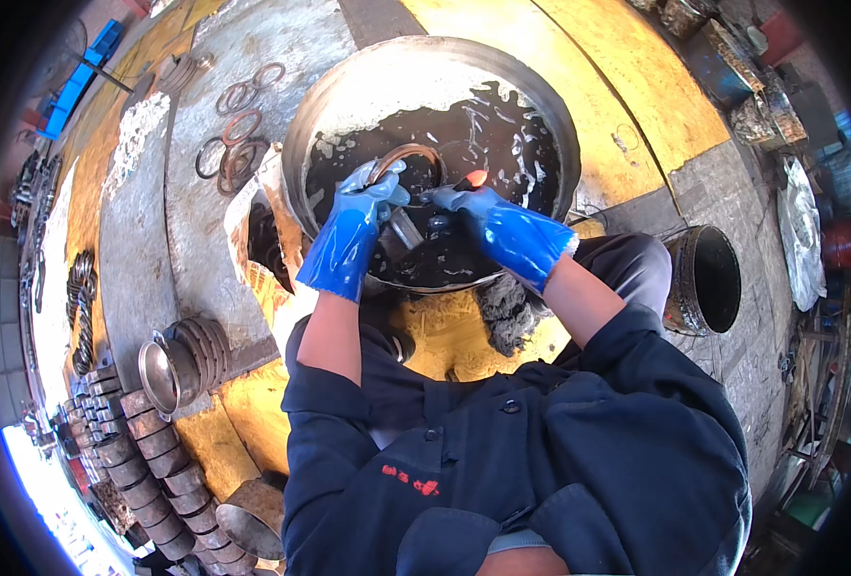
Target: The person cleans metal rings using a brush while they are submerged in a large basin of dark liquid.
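Observation:
My left hand (368,197), in a blue rubber glove, is closed around the left side of a brown metal ring (408,151). The ring is held tilted above dark liquid in a big round metal basin (296,154). My right hand (468,204), gloved in the same blue, has its fingers closed at the ring's right side. A small dark thing with an orange tip (474,179) sticks out of that hand; its kind is unclear. Just below the hands a grey metal block (405,230) shows, partly hidden by the left glove.
Several loose rings (241,127) lie on the metal floor at the left. Nearer are ring-shaped metal parts (171,374) and rows of stacked cylinders (161,451). A dark open bucket (713,280) stands right of my knee. A grey rag (509,312) lies by the basin's near edge.

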Tool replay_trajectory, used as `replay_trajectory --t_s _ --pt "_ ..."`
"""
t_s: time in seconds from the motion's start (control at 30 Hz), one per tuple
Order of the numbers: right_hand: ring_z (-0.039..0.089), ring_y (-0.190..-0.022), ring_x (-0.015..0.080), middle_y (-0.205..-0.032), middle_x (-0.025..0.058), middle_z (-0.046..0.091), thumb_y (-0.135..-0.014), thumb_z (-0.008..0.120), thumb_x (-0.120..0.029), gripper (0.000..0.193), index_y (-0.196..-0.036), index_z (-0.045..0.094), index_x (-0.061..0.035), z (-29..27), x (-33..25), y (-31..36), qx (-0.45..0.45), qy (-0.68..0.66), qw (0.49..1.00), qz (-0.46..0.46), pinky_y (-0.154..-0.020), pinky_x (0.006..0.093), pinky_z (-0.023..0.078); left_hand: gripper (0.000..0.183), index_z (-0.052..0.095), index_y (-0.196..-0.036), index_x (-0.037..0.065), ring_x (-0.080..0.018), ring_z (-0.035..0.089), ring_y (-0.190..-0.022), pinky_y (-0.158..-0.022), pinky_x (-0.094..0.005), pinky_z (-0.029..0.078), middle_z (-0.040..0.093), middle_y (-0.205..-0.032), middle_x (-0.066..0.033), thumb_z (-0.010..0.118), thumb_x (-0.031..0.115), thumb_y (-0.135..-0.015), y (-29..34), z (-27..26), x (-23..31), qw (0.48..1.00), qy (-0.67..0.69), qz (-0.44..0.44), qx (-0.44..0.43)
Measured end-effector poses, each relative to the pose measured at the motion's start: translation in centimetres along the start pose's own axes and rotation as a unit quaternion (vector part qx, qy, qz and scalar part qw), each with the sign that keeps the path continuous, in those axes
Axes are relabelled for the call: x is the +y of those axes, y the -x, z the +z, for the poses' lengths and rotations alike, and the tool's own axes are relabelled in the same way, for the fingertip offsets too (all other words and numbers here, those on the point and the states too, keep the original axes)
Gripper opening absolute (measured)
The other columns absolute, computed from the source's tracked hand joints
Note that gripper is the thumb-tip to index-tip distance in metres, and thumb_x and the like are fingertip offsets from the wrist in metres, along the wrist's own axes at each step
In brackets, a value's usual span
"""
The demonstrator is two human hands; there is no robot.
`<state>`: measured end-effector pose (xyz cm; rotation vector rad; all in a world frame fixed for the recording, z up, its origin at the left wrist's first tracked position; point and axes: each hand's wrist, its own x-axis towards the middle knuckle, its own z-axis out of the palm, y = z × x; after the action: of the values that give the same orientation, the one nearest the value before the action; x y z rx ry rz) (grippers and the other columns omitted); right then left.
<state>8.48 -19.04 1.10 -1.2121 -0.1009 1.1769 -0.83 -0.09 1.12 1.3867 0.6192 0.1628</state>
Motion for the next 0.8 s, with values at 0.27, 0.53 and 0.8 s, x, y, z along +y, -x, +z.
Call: replay_trajectory --t_s 0.27,0.53,0.8 --pt "0.068 -0.090 0.0203 -0.097 0.0058 0.073 -0.089 0.065 -0.025 0.019 -0.103 0.072 -0.0136 -0.6 0.8 -2.0 0.112 0.508 0.844 -0.130 -0.083 0.0322 0.053 0.019 0.069 -0.107 0.010 -0.0066 0.054 -0.051 -0.045 -0.0209 0.039 0.069 -0.073 -0.0034 0.067 0.018 -0.090 -0.2 2.1 1.1 0.999 -0.030 -0.008 -0.013" --pt "0.067 -0.092 0.0313 -0.097 0.0086 0.071 -0.085 0.065 -0.037 0.029 -0.107 0.069 -0.0195 -1.6 2.0 -0.4 0.301 0.530 0.760 -0.226 -0.080 0.0409 0.054 0.020 0.066 -0.108 0.010 -0.0056 0.048 -0.047 -0.044 -0.0213 0.036 0.070 -0.077 -0.0023 0.067 0.018 -0.090 -1.8 -1.2 -1.3 0.996 0.045 -0.026 0.076" --pt "0.067 -0.077 0.0152 -0.091 0.0095 0.071 -0.086 0.070 -0.017 0.027 -0.102 0.069 0.0041 0.1 0.4 1.2 0.067 -0.025 0.988 -0.136 -0.071 0.0281 0.055 0.021 0.068 -0.107 0.013 -0.0067 0.046 -0.045 -0.041 -0.0200 0.032 0.070 -0.075 -0.0056 0.070 0.015 -0.087 -0.9 -0.7 0.1 0.987 0.118 -0.052 0.094"
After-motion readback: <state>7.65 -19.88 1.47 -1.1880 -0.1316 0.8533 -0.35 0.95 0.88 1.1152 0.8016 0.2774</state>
